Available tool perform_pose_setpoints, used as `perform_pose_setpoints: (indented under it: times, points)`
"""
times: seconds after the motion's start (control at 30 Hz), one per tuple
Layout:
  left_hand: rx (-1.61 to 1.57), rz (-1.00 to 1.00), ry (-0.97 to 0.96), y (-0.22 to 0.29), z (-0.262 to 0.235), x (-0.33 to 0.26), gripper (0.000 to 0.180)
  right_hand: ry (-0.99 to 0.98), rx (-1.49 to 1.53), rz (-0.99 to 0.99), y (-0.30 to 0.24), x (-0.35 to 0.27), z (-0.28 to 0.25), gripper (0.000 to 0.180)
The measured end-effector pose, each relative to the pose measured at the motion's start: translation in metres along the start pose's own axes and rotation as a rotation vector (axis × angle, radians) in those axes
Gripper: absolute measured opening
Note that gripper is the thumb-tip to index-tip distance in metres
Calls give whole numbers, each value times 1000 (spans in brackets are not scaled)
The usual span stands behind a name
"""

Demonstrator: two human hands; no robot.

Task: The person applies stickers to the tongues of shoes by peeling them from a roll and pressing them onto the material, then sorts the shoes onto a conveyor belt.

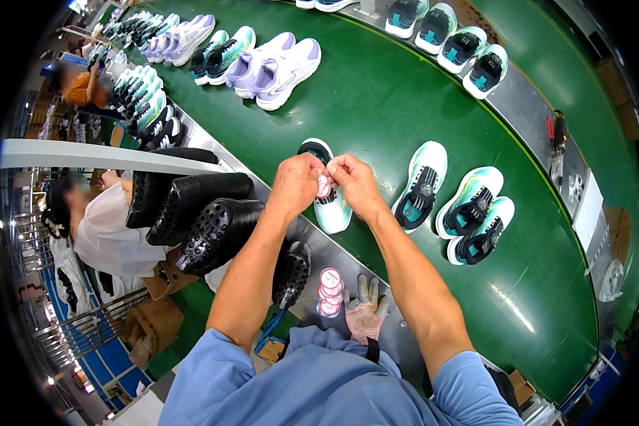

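My left hand (296, 183) and my right hand (353, 184) meet above a white and teal sneaker (331, 211) on the green conveyor belt (376, 106). Between the fingertips of both hands I pinch a small round red and white tag (324, 187), right over the shoe's black opening. A stack of the same round tags (329, 291) lies on the grey belt edge near my body, beside a worn work glove (366, 314).
More teal sneakers (468, 206) lie to the right on the belt, lilac and white pairs (277, 64) farther off. Black shoe lasts (199, 206) stick out at the left. Two other people work at the left. Tools (557, 135) lie on the far grey edge.
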State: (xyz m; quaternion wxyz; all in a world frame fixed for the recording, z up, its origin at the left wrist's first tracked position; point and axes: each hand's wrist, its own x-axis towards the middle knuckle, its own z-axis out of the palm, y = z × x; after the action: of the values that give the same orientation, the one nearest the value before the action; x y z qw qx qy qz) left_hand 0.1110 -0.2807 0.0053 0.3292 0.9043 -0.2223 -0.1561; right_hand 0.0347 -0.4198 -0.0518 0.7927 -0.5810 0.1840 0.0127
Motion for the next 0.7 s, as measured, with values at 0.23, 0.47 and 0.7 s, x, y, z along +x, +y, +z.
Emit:
perform_pose_setpoints:
  times: [0.23, 0.47, 0.7]
  points:
    - [-91, -89, 10, -4, 2, 0, 9, -6, 86, 37, 1, 1, -2, 12]
    - [-19, -66, -16, 6, -2, 0, 12, -42, -61, 37, -8, 2, 0, 11]
    - [27, 24, 37, -1, 1, 5, 9, -60, 81, 65, -2, 8, 2, 12]
